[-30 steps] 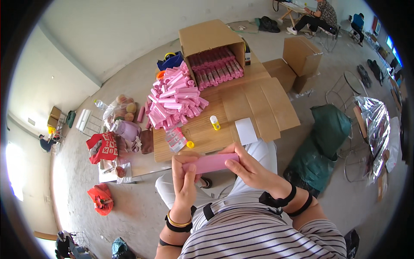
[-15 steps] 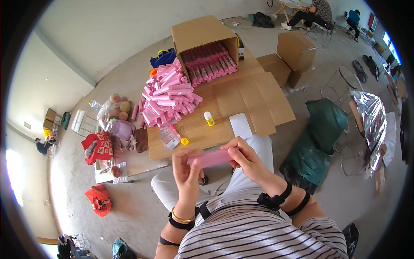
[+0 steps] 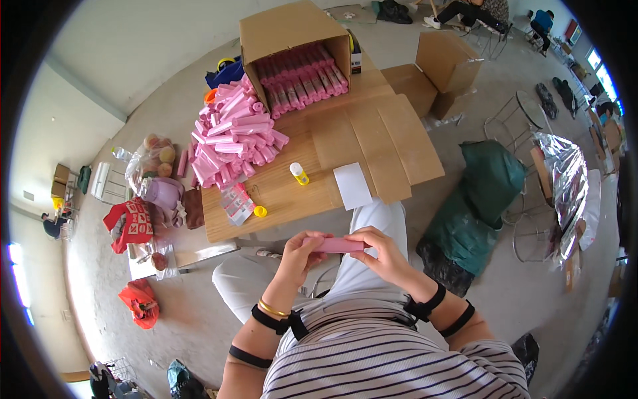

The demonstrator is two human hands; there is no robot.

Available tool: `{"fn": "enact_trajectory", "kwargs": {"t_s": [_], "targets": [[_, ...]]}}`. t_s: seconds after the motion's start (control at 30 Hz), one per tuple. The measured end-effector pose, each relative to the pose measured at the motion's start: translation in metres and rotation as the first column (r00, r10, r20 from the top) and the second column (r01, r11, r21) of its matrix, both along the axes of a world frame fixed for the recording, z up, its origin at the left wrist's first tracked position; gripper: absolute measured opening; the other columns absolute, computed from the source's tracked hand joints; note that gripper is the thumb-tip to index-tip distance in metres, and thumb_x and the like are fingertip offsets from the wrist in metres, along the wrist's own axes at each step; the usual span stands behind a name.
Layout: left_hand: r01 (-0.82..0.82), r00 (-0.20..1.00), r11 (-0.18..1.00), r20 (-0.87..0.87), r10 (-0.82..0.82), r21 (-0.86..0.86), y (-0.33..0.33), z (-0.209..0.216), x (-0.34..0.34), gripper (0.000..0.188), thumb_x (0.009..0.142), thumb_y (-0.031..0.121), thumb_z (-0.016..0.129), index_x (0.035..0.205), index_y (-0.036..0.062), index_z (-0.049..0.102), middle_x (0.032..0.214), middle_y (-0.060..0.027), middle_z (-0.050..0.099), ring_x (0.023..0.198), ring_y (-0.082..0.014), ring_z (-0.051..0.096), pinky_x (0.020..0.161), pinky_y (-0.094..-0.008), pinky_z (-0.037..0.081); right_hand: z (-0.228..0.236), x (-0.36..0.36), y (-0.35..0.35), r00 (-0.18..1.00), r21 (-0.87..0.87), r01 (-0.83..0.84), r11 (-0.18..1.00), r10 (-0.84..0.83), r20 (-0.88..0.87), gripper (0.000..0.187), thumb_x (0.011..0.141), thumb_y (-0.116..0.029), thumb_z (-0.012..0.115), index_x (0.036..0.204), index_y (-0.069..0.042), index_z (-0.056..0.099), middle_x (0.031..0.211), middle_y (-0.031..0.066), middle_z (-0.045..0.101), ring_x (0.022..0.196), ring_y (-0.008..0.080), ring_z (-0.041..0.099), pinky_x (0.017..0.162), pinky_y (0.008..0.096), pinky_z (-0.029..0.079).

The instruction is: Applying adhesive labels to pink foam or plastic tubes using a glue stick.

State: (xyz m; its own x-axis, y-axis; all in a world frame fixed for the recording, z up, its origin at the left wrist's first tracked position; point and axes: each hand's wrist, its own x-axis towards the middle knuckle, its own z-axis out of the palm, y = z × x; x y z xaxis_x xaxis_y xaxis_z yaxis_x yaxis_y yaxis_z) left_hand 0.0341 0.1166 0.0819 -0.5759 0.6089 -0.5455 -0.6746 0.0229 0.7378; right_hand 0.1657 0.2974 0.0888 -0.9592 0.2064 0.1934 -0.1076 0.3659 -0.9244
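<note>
A slim pink roll (image 3: 341, 245) lies sideways between my hands, above my lap. My left hand (image 3: 300, 258) closes round its left end, thumb along the top. At the other end, my right hand (image 3: 384, 255) grips it between thumb and fingers. Beyond my hands, on the wooden table (image 3: 282, 216), stand or lie a yellow and white glue stick (image 3: 299, 174) without its cap, a yellow cap (image 3: 260, 211), a sheaf of printed labels (image 3: 236, 203) and a white paper (image 3: 353, 186). A heap of similar pink rolls (image 3: 236, 136) covers the table's left part.
An open cardboard box (image 3: 296, 30) at the back holds rows of wrapped pink rolls, its flaps (image 3: 382, 143) spread over the table. Green sacks (image 3: 475, 206) stand on the floor at right. At left are a red bag (image 3: 133, 225) and an orange bag (image 3: 139, 304).
My hands have come closer together round the roll, which now looks shorter between them. The whole view has shifted, so the table sits further left and higher.
</note>
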Motion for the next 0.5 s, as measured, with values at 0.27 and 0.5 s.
{"fn": "enact_trajectory", "kwargs": {"t_s": [0.27,0.5], "targets": [[0.118,0.989,0.983,-0.070,-0.129,-0.138,0.059,-0.046,-0.015,0.030,0.092,0.026,0.064,0.115,0.0070,0.060,0.103,-0.0040,0.066,0.081,-0.0079,0.060,0.063,-0.0199,0.047,-0.051,0.019,0.080,0.947,-0.389,0.300,0.871,-0.225,0.227,0.027,0.090,-0.010,0.064,0.113,0.004,0.062,0.103,0.0104,0.066,0.088,0.0152,0.066,0.080,0.0272,0.053],[0.065,0.983,0.978,0.180,-0.029,-0.200,0.099,-0.107,-0.021,0.032,0.091,0.034,0.065,0.110,0.0098,0.060,0.106,-0.0037,0.066,0.086,-0.0122,0.062,0.065,-0.0236,0.048,-0.066,0.024,0.131,0.842,-0.553,0.532,0.642,-0.472,0.262,0.036,0.091,-0.018,0.066,0.117,0.006,0.060,0.105,0.0120,0.066,0.088,0.0158,0.065,0.081,0.0271,0.054]]}}
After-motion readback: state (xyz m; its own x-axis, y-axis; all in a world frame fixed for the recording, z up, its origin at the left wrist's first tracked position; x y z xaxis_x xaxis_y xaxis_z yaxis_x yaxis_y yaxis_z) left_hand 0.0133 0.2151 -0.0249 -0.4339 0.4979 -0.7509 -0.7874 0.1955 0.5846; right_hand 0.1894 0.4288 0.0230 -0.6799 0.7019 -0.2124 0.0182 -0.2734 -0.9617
